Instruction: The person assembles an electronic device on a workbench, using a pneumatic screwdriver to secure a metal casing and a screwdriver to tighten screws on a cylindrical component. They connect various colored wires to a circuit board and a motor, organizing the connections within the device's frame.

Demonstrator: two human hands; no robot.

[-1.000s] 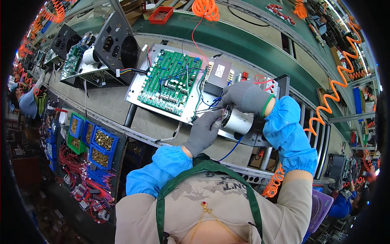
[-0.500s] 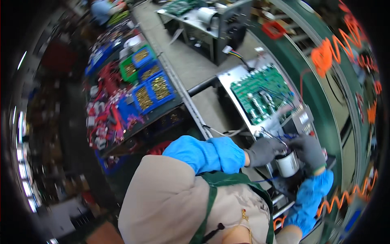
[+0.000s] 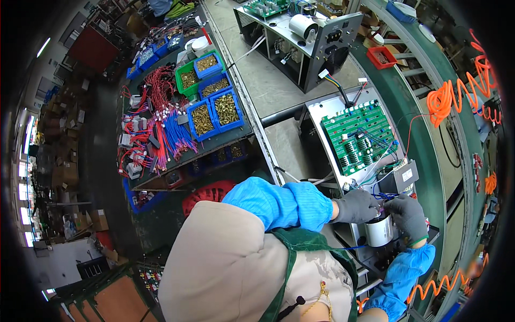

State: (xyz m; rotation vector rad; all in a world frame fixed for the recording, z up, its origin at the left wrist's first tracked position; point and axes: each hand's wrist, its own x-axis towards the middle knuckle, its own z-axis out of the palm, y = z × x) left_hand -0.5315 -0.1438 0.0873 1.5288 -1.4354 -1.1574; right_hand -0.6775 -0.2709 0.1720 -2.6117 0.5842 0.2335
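Both my hands wear grey gloves and meet above a silver-white cylinder (image 3: 380,232), which looks like a large capacitor. My left hand (image 3: 357,206) comes from the left, its fingers closed at the cylinder's top; what they pinch is hidden. My right hand (image 3: 409,216) is bent in from the other side, fingertips closed beside dark blue wires (image 3: 384,196); I cannot make out what they grip. Just beyond is a grey box-shaped part (image 3: 403,176) with a white label. Farther off, a green circuit board (image 3: 359,138) lies on the metal chassis (image 3: 316,111).
Another unit (image 3: 306,45) with a dark panel stands beyond. On the left bench are blue bins (image 3: 225,109) of brass fasteners, a green bin (image 3: 186,80) and bundled red and blue wires (image 3: 166,131). Coiled orange hoses (image 3: 441,102) hang at the right.
My view has shifted, so the benches and chassis sit lower and farther right in the picture, and it is sharper. Both hands stay at the cylinder's top, fingers closed.
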